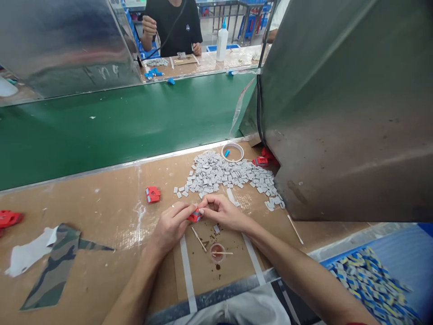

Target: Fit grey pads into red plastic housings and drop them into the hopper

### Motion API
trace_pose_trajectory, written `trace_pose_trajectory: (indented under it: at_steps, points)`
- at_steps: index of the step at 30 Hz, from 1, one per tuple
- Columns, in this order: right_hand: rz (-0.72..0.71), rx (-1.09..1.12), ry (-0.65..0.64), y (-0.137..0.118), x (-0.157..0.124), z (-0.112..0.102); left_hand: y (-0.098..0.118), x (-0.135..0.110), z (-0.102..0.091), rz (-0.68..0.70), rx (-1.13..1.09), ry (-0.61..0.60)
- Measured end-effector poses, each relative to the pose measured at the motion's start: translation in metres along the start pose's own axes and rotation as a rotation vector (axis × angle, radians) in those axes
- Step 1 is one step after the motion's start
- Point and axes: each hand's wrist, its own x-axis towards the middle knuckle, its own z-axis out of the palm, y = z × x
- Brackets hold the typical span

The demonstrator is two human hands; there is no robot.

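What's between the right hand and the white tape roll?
A spread pile of small grey pieces lies between the right hand and the white tape roll, in the head view.

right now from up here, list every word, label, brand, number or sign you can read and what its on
No text is readable.
White mark on the black shirt opposite: too small to read.
Small grey pieces: any print is too small to read.
Red piece between the left hand and right hand: no lettering can be made out.
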Motion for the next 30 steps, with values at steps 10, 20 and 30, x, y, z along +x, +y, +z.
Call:
trace_pose_trajectory:
  at_steps: [10,20,30]
  points:
    - [-0.119,0.128,-0.043,0.007,0.006,0.006,-0.001,0.002,0.013,-0.175,-0.285,0.164]
    - [-0.182,-0.154,0.206,0.010,0.007,0.003,-0.001,0.010,0.015,-0.573,-0.701,0.097]
    - [-0.335,-0.377,0.178,0.005,0.002,0.005,0.001,0.009,0.014,-0.595,-0.729,0.131]
